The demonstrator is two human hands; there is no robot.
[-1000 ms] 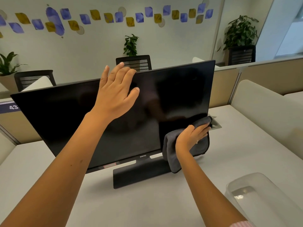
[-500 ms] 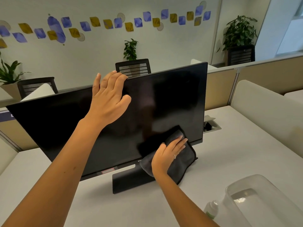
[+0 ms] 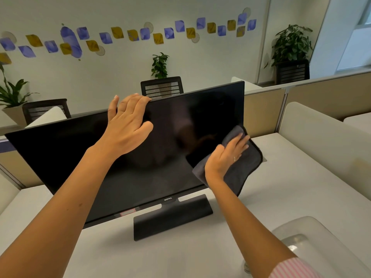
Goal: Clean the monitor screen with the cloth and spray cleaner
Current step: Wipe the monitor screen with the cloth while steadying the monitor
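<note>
Monitor (image 3: 128, 157) stands on its black base near the middle of the tabletop (image 3: 301, 187), screen dark and tilted. Half a second ago the cloth (image 3: 245, 169) was low on the screen toward the bottom bezel; now the right hand (image 3: 224, 157), fingers spread flat, presses it higher against the screen's right edge, part of it hanging past the frame. I judge the wiping is well under way on the right side, the left side still to do. The left hand (image 3: 126, 121) has curled its fingers over the top edge, steadying the panel. "BenQ" reads on the lower bezel; a small red-edged sticker beside it is illegible.
</note>
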